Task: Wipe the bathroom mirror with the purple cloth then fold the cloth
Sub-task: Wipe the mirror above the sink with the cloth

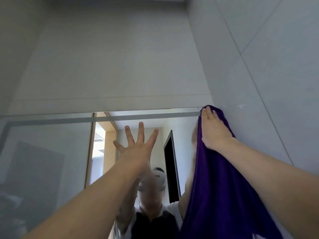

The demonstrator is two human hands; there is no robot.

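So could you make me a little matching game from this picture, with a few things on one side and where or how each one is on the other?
Things:
1. left hand
2. right hand
3. purple cloth
4. mirror

States or places:
A. hangs down in a long drape from the top right corner of the mirror
B. flat on the cloth, pressing it up at that corner
C. bare, fingers spread wide, raised in front of the glass
D. shows a doorway and the person wearing a headset

Pairs: 1-C, 2-B, 3-A, 4-D
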